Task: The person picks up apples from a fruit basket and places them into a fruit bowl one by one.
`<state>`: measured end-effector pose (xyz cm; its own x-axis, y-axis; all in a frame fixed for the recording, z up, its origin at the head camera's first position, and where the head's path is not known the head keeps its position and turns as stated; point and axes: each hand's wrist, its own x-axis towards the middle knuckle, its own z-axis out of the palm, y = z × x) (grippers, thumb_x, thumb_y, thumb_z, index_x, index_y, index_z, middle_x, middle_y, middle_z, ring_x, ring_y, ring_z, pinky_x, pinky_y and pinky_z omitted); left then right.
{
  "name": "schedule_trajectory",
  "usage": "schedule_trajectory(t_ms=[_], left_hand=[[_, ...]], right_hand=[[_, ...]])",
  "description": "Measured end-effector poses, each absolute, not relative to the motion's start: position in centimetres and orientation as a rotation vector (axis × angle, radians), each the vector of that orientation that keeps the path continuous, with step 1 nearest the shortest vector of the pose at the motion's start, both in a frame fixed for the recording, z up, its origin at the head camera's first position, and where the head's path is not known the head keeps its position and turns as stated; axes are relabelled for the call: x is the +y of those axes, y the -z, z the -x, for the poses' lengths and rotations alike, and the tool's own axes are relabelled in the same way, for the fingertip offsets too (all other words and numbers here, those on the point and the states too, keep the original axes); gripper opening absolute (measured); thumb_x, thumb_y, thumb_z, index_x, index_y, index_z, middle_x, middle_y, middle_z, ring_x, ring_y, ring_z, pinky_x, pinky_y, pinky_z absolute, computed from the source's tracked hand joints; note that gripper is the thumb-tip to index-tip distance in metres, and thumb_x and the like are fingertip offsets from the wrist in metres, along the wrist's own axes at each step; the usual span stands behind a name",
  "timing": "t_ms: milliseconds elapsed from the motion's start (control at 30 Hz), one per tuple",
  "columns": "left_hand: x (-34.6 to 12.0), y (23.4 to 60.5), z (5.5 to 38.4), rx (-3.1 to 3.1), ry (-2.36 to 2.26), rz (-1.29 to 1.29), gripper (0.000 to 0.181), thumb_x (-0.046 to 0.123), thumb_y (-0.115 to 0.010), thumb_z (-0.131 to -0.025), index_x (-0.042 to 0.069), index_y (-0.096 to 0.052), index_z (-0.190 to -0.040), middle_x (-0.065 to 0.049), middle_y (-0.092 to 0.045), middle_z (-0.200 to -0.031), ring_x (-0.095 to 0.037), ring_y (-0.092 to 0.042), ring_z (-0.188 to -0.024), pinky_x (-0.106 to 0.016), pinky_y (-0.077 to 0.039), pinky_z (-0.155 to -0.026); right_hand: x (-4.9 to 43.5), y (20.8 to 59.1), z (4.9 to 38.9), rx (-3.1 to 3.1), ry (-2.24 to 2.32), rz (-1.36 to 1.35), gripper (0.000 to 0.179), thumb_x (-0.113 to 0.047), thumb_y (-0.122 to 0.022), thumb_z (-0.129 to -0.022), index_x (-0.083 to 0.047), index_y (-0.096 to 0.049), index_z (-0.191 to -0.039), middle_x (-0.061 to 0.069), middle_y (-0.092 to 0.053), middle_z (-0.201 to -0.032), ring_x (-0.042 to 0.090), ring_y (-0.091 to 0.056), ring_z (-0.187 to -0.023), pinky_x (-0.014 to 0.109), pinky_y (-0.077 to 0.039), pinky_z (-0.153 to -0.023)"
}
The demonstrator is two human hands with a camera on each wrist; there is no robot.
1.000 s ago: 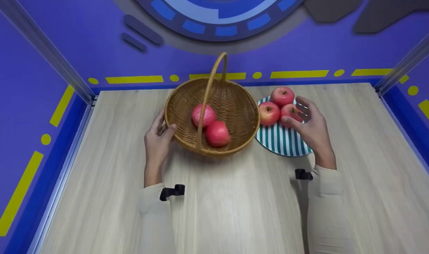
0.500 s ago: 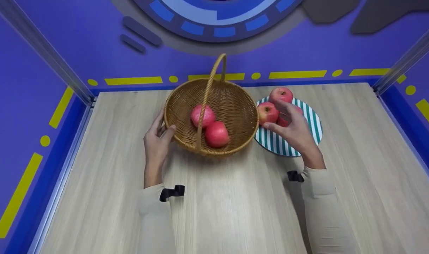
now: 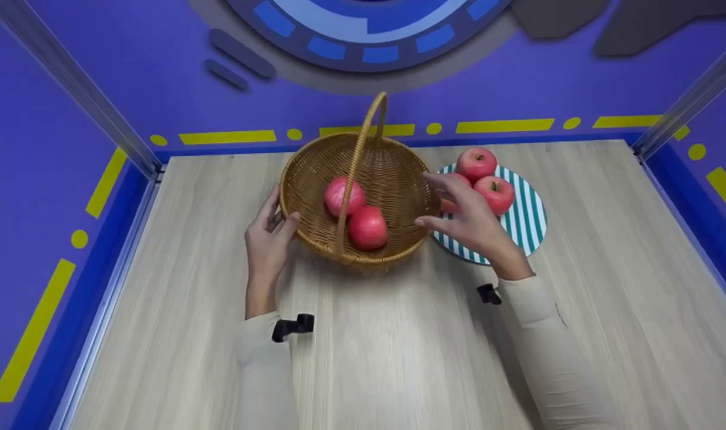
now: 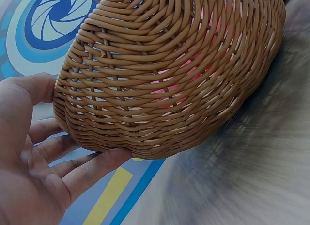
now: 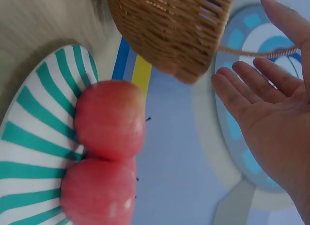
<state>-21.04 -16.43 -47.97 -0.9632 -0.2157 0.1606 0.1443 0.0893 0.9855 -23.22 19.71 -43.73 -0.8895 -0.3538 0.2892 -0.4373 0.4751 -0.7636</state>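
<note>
My left hand [image 3: 269, 239] grips the left side of a brown wicker basket [image 3: 392, 173], thumb at the rim and fingers along the outer wall. Inside the basket lie two red apples, a streaked apple [image 3: 333, 196] and a plainer apple [image 3: 368, 228]. At the basket's right rim hovers my right hand [image 3: 470, 221], fingers parted and nothing held; the right wrist view shows its bare palm. Behind and below that hand, a green-and-white striped plate [image 3: 527, 221] bears three apples: a back apple [image 3: 476, 163], a right apple [image 3: 495, 194] and one mostly hidden by the hand.
The basket's tall arched handle [image 3: 363, 131] rises over its middle. Beneath everything is a pale wooden table [image 3: 363, 346]. Blue panels with yellow marks enclose it at the back [image 3: 494, 89] and both sides. Black camera mounts sit at both wrists.
My right hand has moved left from the right apple, across the plate, to the basket's right rim. My left hand and the basket have stayed almost in place.
</note>
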Motion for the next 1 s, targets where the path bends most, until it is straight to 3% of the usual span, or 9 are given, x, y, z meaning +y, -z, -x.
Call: schedule_trajectory(t_ms=[167, 367, 767, 1000], left_hand=[[-16.5, 48.0, 20.9, -2.118, 1.946, -0.081, 0.063, 0.01, -0.071, -0.101, 0.013, -0.049, -0.16, -0.008, -0.048, -0.162, -0.032, -0.058, -0.137, -0.035, -0.057, -0.101], [-16.5, 48.0, 20.9, -2.12, 1.946, -0.093, 0.064, 0.011, -0.072, -0.1, 0.015, -0.05, -0.16, -0.007, -0.048, -0.162, -0.032, -0.059, -0.136, -0.038, -0.056, -0.104], [-16.3, 48.1, 21.1, -2.1, 1.949, -0.069, 0.064, 0.008, -0.072, -0.099, 0.015, -0.052, -0.159, -0.006, -0.048, -0.162, -0.031, -0.059, -0.136, -0.037, -0.055, -0.106], [-16.4, 48.0, 21.2, -2.095, 1.922, -0.029, 0.065, 0.009, -0.076, -0.099, 0.009, -0.051, -0.159, -0.012, -0.049, -0.16, -0.034, -0.06, -0.134, -0.039, -0.052, -0.11]], right_hand=[[18.7, 43.7, 23.5, -2.692, -1.326, -0.766, 0.079, -0.017, -0.09, -0.089, -0.005, -0.051, -0.156, 0.013, -0.056, -0.151, 0.036, -0.055, -0.135, 0.056, -0.054, -0.107], [17.5, 43.8, 24.0, -2.742, -1.262, -0.812, 0.078, -0.023, -0.09, -0.089, -0.008, -0.052, -0.156, 0.01, -0.054, -0.154, 0.028, -0.051, -0.139, 0.049, -0.05, -0.112], [15.9, 44.7, 25.0, -2.821, -1.112, -0.953, 0.075, -0.019, -0.088, -0.09, -0.007, -0.053, -0.155, 0.014, -0.054, -0.151, 0.031, -0.054, -0.137, 0.048, -0.048, -0.114], [14.9, 44.8, 25.4, -2.884, -0.942, -1.006, 0.075, -0.025, -0.089, -0.09, -0.003, -0.054, -0.153, 0.016, -0.052, -0.151, 0.033, -0.055, -0.135, 0.05, -0.05, -0.112]])
